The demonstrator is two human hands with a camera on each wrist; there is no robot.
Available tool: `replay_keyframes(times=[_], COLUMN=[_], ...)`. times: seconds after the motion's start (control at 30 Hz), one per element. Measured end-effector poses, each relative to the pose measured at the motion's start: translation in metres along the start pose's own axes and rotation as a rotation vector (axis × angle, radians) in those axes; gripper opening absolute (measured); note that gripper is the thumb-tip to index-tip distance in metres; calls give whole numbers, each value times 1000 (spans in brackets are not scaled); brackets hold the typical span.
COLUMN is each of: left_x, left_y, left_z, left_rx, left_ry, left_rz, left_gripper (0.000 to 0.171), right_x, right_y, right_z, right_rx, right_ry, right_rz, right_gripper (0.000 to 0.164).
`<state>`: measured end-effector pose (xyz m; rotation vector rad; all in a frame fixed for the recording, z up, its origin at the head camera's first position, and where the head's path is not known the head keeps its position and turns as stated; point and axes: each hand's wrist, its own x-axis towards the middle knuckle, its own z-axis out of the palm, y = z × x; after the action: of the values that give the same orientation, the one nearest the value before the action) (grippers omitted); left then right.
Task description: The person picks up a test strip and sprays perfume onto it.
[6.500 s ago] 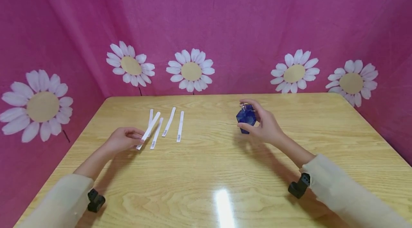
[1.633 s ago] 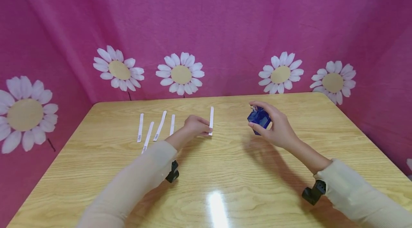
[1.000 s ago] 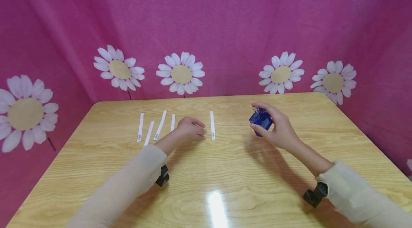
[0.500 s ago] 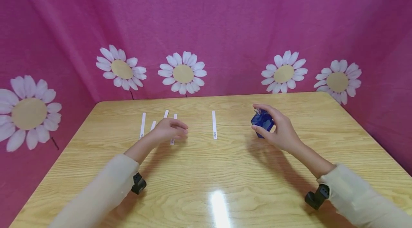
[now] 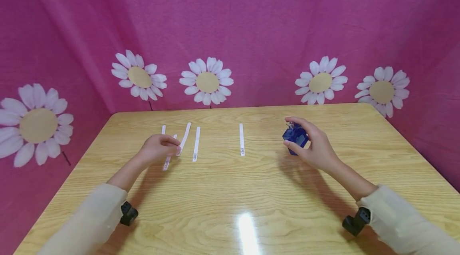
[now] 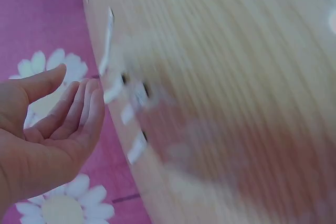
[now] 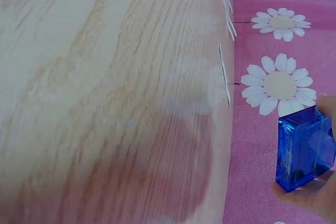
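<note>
My right hand (image 5: 312, 143) holds a blue glass perfume bottle (image 5: 297, 137), its forefinger over the top nozzle and its thumb under the lower side. Faceted blue glass shows between thumb and fingers in the right wrist view. Nothing is held by my left hand (image 5: 158, 150); its fingers are loosely bent over the group of white paper strips (image 5: 196, 143) on the left, with fingertips overlapping two of them. In the left wrist view the palm and the thumb, held apart, are bare. One single paper strip (image 5: 242, 140) lies alone near the table's middle.
The wooden table (image 5: 208, 207) reaches back to a pink curtain (image 5: 244, 27) printed with white daisies. A bright light reflection falls on its near half. Each wrist carries a small black camera (image 5: 128, 214).
My left hand carried one strip from the left group, laid it by the middle, let go, and moved back left over the group. The right hand keeps hold of the perfume bottle.
</note>
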<state>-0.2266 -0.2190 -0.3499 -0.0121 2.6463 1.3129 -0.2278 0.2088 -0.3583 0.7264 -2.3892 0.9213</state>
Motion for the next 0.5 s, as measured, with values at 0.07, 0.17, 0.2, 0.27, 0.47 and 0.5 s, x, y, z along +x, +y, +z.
replay_keyframes(times=[0.07,0.17,0.2,0.27,0.47,0.5], left_x=[-2,-3,-4,-3,5,7], left_y=[-6,-14,-16,-20,-26,-27], left_z=[-5,-10,-12,-14,-17,-16], left_rx=[41,95,120,164,253,267], left_ry=[30,83,102,137,203,212], left_rz=[4,16,21,23,16,15], left_gripper=[33,33,33,32,31,32], right_x=[0,0,0,0,0,0], right_y=[0,0,0,0,-1,-1], right_z=[0,-1,-1,-1,-2,-2], right_rx=[2,2,1,-1,4,5], right_ry=[1,3,4,4,2,3], right_rz=[-2,-4,-5,-5,1,1], right_gripper=[62,62,62,62,62,62])
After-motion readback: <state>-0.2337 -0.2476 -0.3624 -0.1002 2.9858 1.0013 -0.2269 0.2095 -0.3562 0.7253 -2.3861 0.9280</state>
